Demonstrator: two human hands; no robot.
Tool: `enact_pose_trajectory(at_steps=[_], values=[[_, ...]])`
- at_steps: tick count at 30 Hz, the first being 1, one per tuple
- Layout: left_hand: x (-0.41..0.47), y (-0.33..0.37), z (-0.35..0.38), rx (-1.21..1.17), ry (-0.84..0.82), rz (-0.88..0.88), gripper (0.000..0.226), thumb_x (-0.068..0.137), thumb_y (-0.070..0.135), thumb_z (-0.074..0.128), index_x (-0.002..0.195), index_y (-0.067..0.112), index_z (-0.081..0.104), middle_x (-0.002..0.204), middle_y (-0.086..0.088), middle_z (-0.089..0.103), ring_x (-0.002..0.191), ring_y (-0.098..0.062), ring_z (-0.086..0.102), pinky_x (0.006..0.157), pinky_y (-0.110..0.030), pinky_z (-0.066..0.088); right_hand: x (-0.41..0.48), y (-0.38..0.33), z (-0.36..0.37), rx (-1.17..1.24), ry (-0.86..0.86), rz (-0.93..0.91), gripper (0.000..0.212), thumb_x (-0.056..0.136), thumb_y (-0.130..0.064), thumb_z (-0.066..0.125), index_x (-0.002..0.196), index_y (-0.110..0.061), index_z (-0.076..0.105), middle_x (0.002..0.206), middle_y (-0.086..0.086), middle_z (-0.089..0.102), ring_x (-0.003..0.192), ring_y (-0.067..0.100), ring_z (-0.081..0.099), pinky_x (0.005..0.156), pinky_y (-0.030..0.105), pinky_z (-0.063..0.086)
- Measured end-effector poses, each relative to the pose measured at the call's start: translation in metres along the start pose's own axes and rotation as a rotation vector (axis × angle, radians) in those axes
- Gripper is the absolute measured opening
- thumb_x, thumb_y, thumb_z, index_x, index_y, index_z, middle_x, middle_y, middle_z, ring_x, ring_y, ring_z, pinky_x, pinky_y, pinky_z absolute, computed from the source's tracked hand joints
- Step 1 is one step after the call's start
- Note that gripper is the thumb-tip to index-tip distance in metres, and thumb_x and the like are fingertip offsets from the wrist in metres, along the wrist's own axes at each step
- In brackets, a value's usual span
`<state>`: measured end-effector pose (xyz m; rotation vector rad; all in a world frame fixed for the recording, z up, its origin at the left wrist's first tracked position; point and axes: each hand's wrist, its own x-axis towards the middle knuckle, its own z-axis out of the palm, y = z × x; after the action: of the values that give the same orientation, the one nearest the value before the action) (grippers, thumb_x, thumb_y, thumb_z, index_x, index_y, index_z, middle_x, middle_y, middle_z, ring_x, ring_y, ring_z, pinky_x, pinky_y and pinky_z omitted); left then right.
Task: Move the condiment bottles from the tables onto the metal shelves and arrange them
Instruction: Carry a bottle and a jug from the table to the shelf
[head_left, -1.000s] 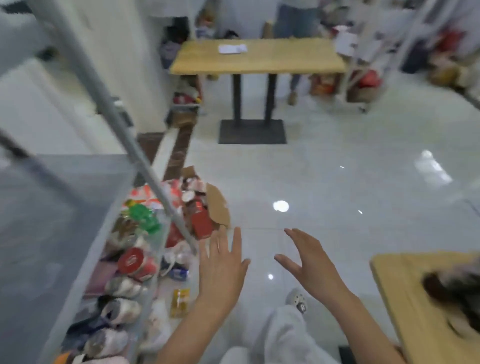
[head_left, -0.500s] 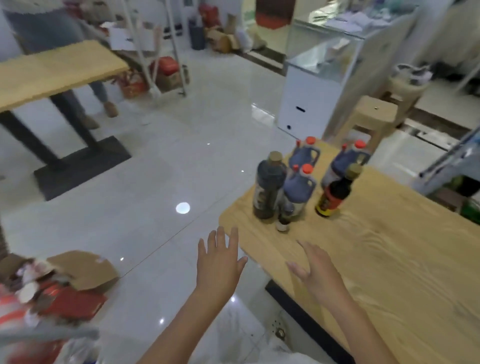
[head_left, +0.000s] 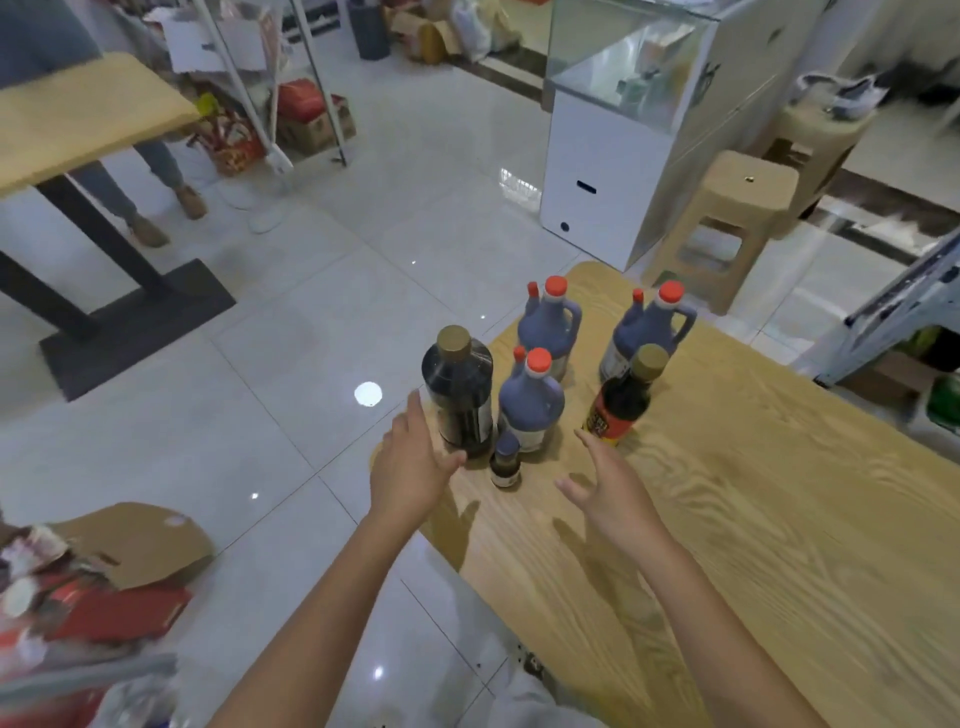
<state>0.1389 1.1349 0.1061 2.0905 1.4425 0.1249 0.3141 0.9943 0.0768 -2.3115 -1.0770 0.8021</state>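
Wooden tabletop (head_left: 779, 519) carries six condiment bottles clustered at its 11 o'clock corner: three blue jugs with red caps (head_left: 532, 400), a tall dark bottle (head_left: 460, 395), a red-labelled sauce bottle (head_left: 621, 397) and a small dark bottle (head_left: 505, 462). Left hand (head_left: 415, 462) is spread open and empty, just beside the tall dark bottle; right hand (head_left: 610, 493) is open and empty, near the sauce bottle at its 12 o'clock. Judgement: wrap each bottle mid-body, lift straight up, avoid knocking the small bottle between them.
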Motion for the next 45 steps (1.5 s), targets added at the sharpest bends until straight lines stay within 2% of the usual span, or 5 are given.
enact_pose_trajectory(at_steps=[9, 19, 25, 38, 45], values=[[0.048, 0.022, 0.009, -0.568, 0.055, -0.097, 0.083, 0.066, 0.016, 0.085, 0.133, 0.014, 0.035, 0.126, 0.003, 0.048, 0.121, -0.019, 0.047, 0.089, -0.028, 0.04, 0.067, -0.032, -0.004, 0.252, 0.2, -0.087, 0.027, 0.088, -0.029, 0.063, 0.104, -0.01, 0.054, 0.1, 0.003, 0.059, 0.09, 0.02, 0.055, 0.073, 0.034, 0.043], [0.043, 0.031, 0.019, -0.633, 0.226, -0.118, 0.084, 0.06, 0.014, 0.087, 0.128, 0.015, 0.038, 0.115, 0.006, 0.049, 0.105, -0.01, 0.049, 0.065, 0.001, 0.037, 0.085, -0.04, 0.003, 0.528, 0.141, -0.144, 0.019, 0.094, -0.02, 0.053, 0.107, -0.014, 0.065, 0.108, -0.002, 0.064, 0.095, 0.009, 0.055, 0.074, 0.015, 0.04], [0.031, 0.012, 0.01, -0.683, 0.306, -0.192, 0.081, 0.058, 0.016, 0.089, 0.123, 0.014, 0.041, 0.119, 0.0, 0.053, 0.108, -0.015, 0.052, 0.082, -0.022, 0.043, 0.085, -0.055, 0.002, 0.575, 0.183, -0.132, 0.029, 0.093, -0.016, 0.056, 0.12, -0.015, 0.063, 0.115, -0.004, 0.065, 0.106, 0.008, 0.056, 0.083, 0.019, 0.043], [-0.023, -0.068, -0.106, -0.802, 0.631, -0.237, 0.071, 0.061, 0.014, 0.087, 0.118, 0.017, 0.046, 0.109, 0.007, 0.052, 0.098, -0.011, 0.05, 0.066, -0.007, 0.037, 0.054, -0.196, 0.013, 0.409, 0.009, -0.465, 0.024, 0.092, -0.018, 0.058, 0.114, -0.016, 0.066, 0.092, -0.006, 0.063, 0.08, 0.002, 0.054, 0.066, 0.005, 0.038], [-0.098, -0.14, -0.201, -0.789, 0.916, -0.198, 0.064, 0.06, 0.018, 0.087, 0.113, 0.02, 0.051, 0.105, 0.009, 0.06, 0.098, -0.009, 0.056, 0.08, -0.02, 0.045, -0.014, -0.331, 0.052, 0.537, -0.165, -0.66, 0.032, 0.091, -0.014, 0.059, 0.06, -0.019, 0.054, 0.058, -0.005, 0.051, 0.056, -0.002, 0.048, 0.054, 0.009, 0.036]])
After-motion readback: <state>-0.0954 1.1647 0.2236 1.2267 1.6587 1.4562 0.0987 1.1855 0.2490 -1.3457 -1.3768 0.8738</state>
